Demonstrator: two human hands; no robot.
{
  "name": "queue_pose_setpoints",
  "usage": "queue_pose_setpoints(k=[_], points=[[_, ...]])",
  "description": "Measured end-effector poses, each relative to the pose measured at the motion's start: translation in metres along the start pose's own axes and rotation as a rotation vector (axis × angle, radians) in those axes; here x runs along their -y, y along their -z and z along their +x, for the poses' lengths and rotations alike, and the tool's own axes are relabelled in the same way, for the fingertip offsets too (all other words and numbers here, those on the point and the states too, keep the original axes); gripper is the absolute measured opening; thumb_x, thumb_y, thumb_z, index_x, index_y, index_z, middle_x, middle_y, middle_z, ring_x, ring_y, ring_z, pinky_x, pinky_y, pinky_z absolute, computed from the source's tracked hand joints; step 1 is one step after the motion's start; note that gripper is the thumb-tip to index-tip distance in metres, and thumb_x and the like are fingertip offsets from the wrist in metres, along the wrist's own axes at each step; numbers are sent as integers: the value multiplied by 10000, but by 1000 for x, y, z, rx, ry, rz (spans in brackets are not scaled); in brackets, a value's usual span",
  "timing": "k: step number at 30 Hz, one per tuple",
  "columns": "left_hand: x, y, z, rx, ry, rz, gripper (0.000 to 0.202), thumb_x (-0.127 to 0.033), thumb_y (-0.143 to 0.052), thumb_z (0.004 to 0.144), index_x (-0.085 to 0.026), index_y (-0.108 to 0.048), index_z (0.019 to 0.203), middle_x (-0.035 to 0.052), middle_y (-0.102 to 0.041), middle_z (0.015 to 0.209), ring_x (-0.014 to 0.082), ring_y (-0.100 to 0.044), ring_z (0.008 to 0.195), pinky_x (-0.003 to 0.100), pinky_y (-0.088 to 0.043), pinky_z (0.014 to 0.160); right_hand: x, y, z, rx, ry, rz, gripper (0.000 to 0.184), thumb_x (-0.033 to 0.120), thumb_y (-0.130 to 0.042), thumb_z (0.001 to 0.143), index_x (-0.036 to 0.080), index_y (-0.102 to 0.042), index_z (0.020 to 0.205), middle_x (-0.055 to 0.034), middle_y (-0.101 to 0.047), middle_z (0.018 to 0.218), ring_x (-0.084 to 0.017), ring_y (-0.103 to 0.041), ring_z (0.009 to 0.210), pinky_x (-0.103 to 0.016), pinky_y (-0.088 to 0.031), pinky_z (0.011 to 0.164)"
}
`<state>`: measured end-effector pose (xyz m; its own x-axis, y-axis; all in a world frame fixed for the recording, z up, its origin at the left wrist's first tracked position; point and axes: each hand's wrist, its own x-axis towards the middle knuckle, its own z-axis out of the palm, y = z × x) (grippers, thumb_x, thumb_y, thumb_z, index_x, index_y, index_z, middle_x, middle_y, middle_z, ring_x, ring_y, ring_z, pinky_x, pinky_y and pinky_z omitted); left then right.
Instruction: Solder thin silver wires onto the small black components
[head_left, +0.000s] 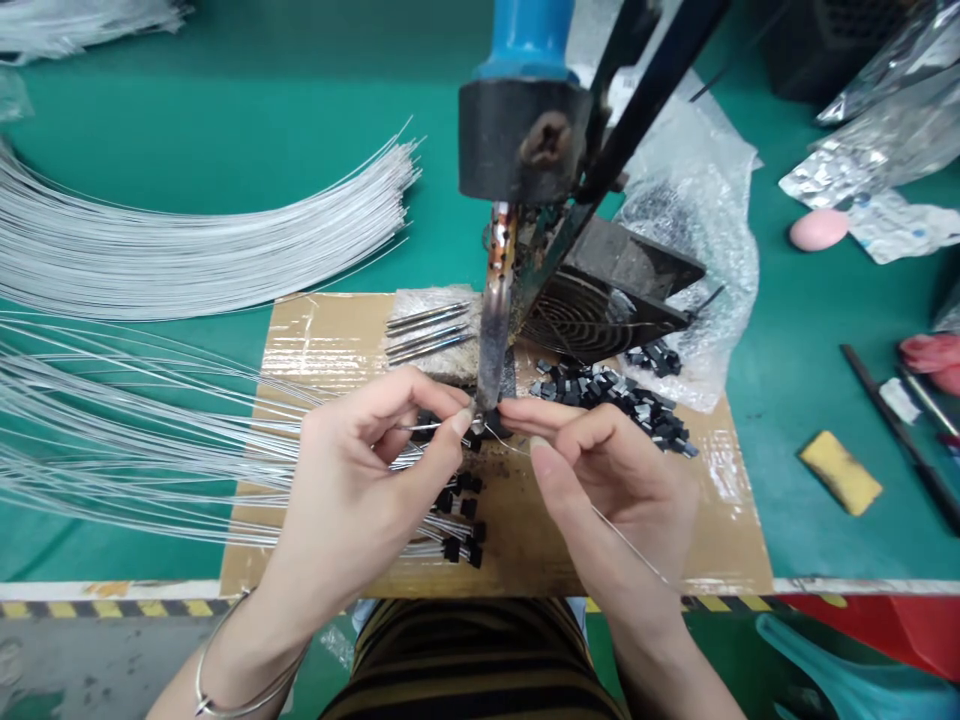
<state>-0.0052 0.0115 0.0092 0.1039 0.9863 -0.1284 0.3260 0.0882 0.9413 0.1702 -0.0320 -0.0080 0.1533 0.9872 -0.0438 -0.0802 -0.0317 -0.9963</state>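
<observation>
Thumb and forefinger of my left hand (375, 460) pinch the end of a thin white wire (421, 427), right under the tip of a soldering iron (493, 345) held upright in a stand. My right hand (607, 470) grips a fine strand of solder wire (630, 545) between thumb and fingers; its end reaches toward the iron's tip. A small part at the tip is mostly hidden by my fingertips. Below my hands lie wires with black connectors (465, 545) on their ends. To the right is a pile of loose small black connectors (615, 400).
Cardboard (322, 330) covers the work spot on a green mat. A large bundle of white wires (225, 255) lies at left. Behind the iron stands a black fan (585, 310) by bubble wrap (697, 220). Metal tips (427, 335) rest on a pad; a yellow sponge (840, 472) lies right.
</observation>
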Motion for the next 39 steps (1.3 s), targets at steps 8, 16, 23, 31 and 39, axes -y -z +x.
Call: queue_pose_setpoints(k=[8, 16, 23, 31, 39], points=[[-1, 0, 2, -4, 7, -1, 66, -170, -770, 902, -209, -754, 851, -5, -739, 791, 100, -532, 580, 250, -362, 508, -1, -1, 0, -7, 4, -14, 217, 155, -694, 995, 251, -619, 815, -50, -841, 1199, -240, -801, 1131, -417, -635, 1037], [0, -1, 3, -13, -8, 0, 89, -159, -764, 900, -213, -747, 832, -10, -740, 802, 88, -493, 562, 249, -339, 499, -2, -1, -1, -5, 19, -15, 219, 157, -696, 998, 252, -617, 817, -43, -839, 1196, -229, -798, 1134, -410, -625, 1049], [0, -2, 2, -8, -15, 4, 94, -158, -762, 905, -220, -748, 837, -11, -760, 822, 100, -543, 594, 249, -372, 518, -1, -2, -1, 0, 0, -8, 218, 155, -693, 1003, 251, -627, 819, -29, -838, 1204, -211, -794, 1142, -386, -621, 1049], [0, -2, 0, -23, -23, 13, 73, -163, -771, 897, -212, -754, 846, 7, -781, 854, 104, -552, 589, 253, -378, 509, -1, -2, -1, -17, 10, -15, 204, 169, -708, 989, 249, -635, 817, -60, -842, 1196, -250, -804, 1121, -434, -642, 1022], [0, -4, 2, -21, -34, 21, 102, -136, -758, 889, -214, -739, 827, -18, -749, 787, 99, -554, 594, 238, -405, 532, -3, -2, -2, -27, 29, -50, 214, 157, -699, 998, 252, -618, 825, -43, -841, 1188, -225, -801, 1122, -399, -626, 1041]])
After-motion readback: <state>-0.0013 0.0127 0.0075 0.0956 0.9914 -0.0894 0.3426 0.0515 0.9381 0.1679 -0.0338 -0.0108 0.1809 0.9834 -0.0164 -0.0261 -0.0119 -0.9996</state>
